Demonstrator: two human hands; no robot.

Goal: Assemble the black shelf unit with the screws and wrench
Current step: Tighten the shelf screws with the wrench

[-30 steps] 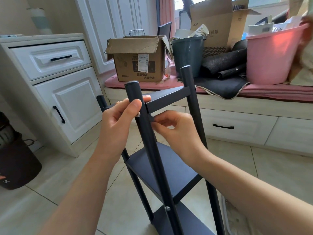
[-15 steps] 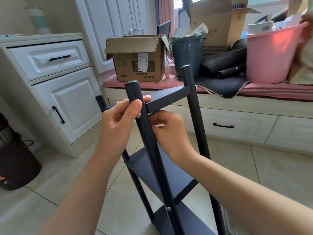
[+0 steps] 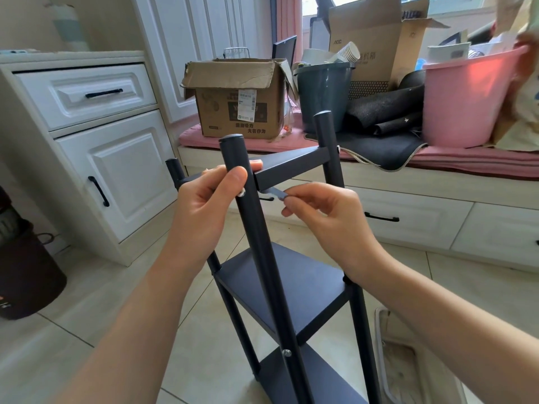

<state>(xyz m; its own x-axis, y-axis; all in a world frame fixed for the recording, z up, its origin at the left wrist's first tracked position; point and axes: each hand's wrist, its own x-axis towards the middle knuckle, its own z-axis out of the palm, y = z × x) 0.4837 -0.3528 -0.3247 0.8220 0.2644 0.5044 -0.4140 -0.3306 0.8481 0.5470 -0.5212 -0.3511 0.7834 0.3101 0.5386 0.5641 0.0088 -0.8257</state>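
The black shelf unit (image 3: 280,281) stands upright on the tile floor in front of me, with round posts and three flat shelves. My left hand (image 3: 204,205) grips the near post just under its cap, thumb beside a silver screw head (image 3: 241,193) at the top shelf joint. My right hand (image 3: 323,217) pinches a small flat grey wrench (image 3: 275,194) by its handle, its open jaw pointing left under the top shelf, close behind the post. A second screw (image 3: 286,353) shows lower on the same post.
A white cabinet (image 3: 96,147) stands at the left, with a dark bin (image 3: 26,272) on the floor beside it. Behind the shelf runs a window bench with a cardboard box (image 3: 239,103), a grey bucket (image 3: 323,91) and a pink tub (image 3: 466,97).
My right hand has drawn back to the right from behind the near post, and the small wrench now shows between its fingertips. My left hand keeps its grip on the post.
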